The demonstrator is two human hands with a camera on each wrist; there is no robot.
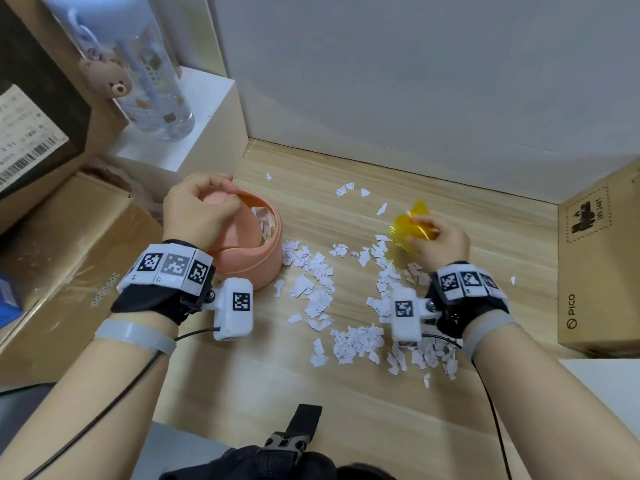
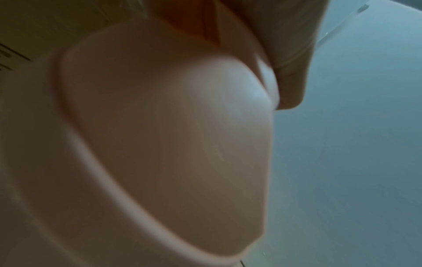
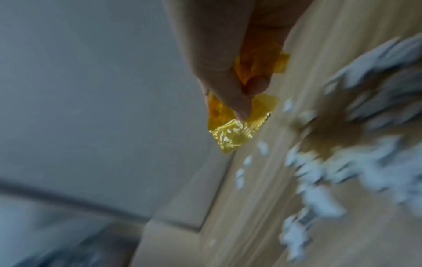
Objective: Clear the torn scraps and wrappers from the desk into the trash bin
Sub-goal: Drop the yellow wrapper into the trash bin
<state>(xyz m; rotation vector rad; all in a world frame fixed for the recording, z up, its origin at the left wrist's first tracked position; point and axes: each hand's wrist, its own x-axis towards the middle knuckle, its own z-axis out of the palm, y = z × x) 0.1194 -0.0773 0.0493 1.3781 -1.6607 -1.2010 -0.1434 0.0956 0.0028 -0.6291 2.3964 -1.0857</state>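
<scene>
Torn white paper scraps (image 1: 346, 303) are scattered across the wooden desk (image 1: 450, 410), thickest between the two wrists and thinning toward the back wall, with a few stray bits lying apart near the wall. A yellow translucent wrapper (image 1: 410, 225) is pinched and crumpled in the curled fingers of the right hand (image 1: 440, 242), held just above the desk over the right edge of the scrap pile; in the right wrist view the wrapper (image 3: 230, 130) is seen bunched under the thumb and fingertips (image 3: 237, 104). A pink trash bin (image 1: 256, 261) is stood on the left part of the desk, touching the nearest scraps, and some paper is already seen inside it. Its swing lid (image 1: 221, 199) is gripped at the rim by the bent fingers of the left hand (image 1: 197, 209) and is tilted open; the lid (image 2: 171, 135) fills the blurred left wrist view. Cardboard boxes (image 1: 599, 271) are stood at both sides of the desk
</scene>
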